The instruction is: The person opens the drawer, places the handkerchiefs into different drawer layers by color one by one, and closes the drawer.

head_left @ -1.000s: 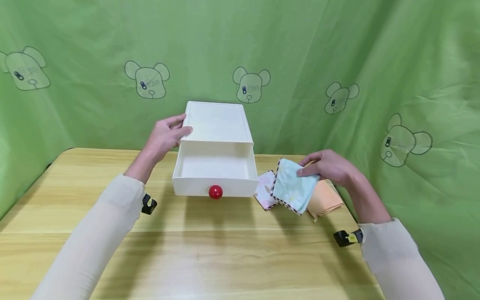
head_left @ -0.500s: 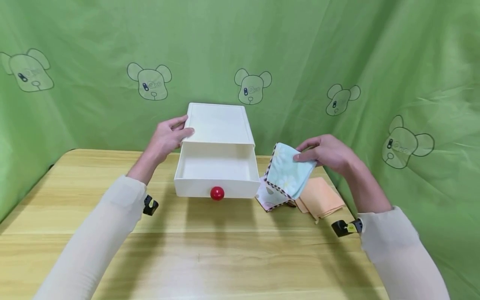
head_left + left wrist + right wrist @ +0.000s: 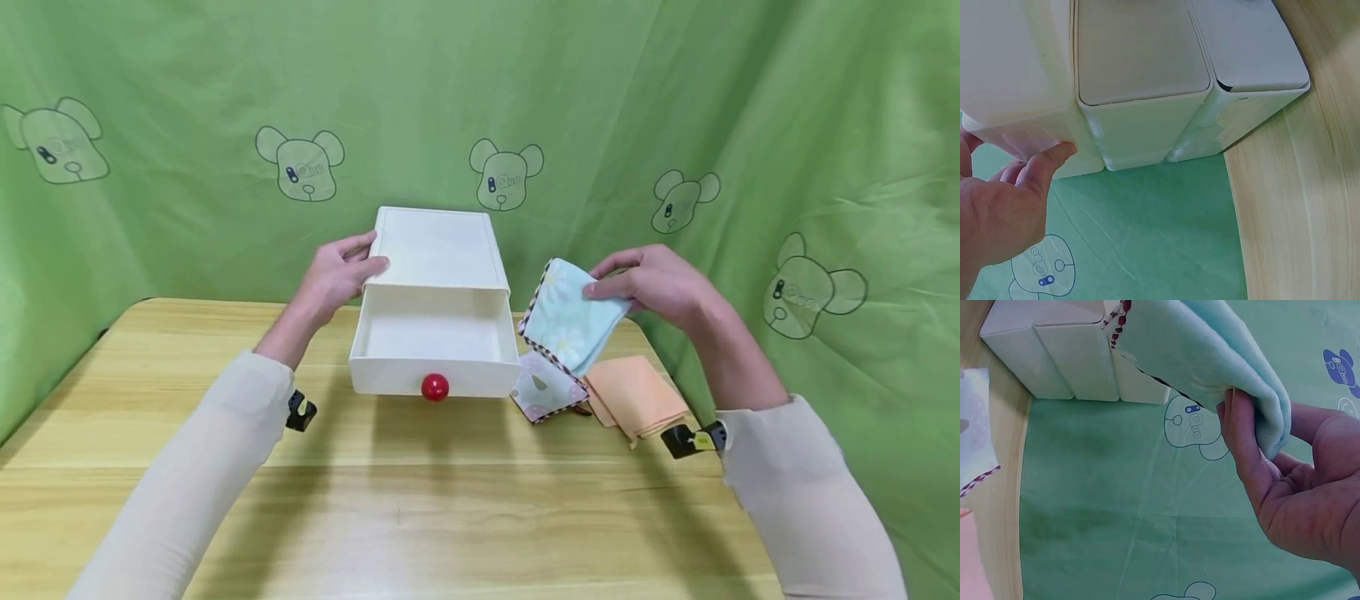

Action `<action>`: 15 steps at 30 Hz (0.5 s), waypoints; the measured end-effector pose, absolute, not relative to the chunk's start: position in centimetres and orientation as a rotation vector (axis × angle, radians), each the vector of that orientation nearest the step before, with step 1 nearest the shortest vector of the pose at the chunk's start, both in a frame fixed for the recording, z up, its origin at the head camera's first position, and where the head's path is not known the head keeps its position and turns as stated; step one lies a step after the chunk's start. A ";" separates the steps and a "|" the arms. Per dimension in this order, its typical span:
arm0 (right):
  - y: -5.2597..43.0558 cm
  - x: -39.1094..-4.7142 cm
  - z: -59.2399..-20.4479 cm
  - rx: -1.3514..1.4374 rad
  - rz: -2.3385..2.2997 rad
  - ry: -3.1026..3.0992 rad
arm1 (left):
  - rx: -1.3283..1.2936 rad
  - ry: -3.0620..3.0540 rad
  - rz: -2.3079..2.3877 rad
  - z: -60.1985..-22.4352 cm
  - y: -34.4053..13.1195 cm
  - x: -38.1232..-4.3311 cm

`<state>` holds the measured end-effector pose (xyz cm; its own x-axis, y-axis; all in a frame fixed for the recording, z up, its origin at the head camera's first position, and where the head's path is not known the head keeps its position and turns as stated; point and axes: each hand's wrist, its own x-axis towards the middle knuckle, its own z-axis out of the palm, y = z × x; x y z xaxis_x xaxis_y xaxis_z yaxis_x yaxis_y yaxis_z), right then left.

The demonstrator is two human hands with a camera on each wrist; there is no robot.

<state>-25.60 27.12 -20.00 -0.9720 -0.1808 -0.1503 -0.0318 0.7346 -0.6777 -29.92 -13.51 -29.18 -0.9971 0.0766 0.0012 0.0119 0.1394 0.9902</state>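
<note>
A white drawer unit (image 3: 442, 246) stands toward the back of the table, its top drawer (image 3: 390, 377) pulled out and bare inside, with a round red knob (image 3: 435, 387) in front. My left hand (image 3: 330, 279) grips the unit's left edge, thumb on top. In the left wrist view, the tiers of the unit (image 3: 1141, 131) show beside that hand. My right hand (image 3: 663, 287) pinches a folded light blue washcloth (image 3: 566, 321) with a daisy print and checked trim, raised to the right of the drawer. The right wrist view shows thumb and fingers on the washcloth's (image 3: 1210, 350) folded edge.
Below the raised washcloth, a pale pink floral cloth (image 3: 536, 392) lies on the wooden table (image 3: 420, 517), close to the drawer unit. A folded orange cloth (image 3: 637, 396) lies to its right. Green curtains (image 3: 585, 83) hang behind and at the sides.
My right hand has lifted the light blue washcloth higher and slightly left, uncovering more of the floral and orange cloths. The left hand has kept its hold on the drawer unit.
</note>
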 end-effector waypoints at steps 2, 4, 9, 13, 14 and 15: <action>27.0 -25.6 -19.8 -0.173 -1.082 2.725 | 0.088 2.335 2.026 -29.2 -13.5 -29.9; 26.8 -25.5 -19.6 -0.176 -1.105 2.723 | 0.086 2.333 2.026 -29.2 -13.5 -29.9; 26.3 -25.2 -18.8 -0.179 -1.205 2.693 | 0.087 2.323 2.036 -29.3 -13.5 -30.0; 25.8 -24.9 -18.2 -0.189 -1.311 2.636 | 0.089 2.325 2.035 -29.3 -13.5 -30.0; 25.6 -24.8 -18.1 -0.194 -1.333 2.625 | 0.090 2.326 2.034 -29.3 -13.5 -30.0; 25.5 -24.8 -18.0 -0.202 -1.350 2.617 | 0.091 2.327 2.035 -29.3 -13.5 -30.0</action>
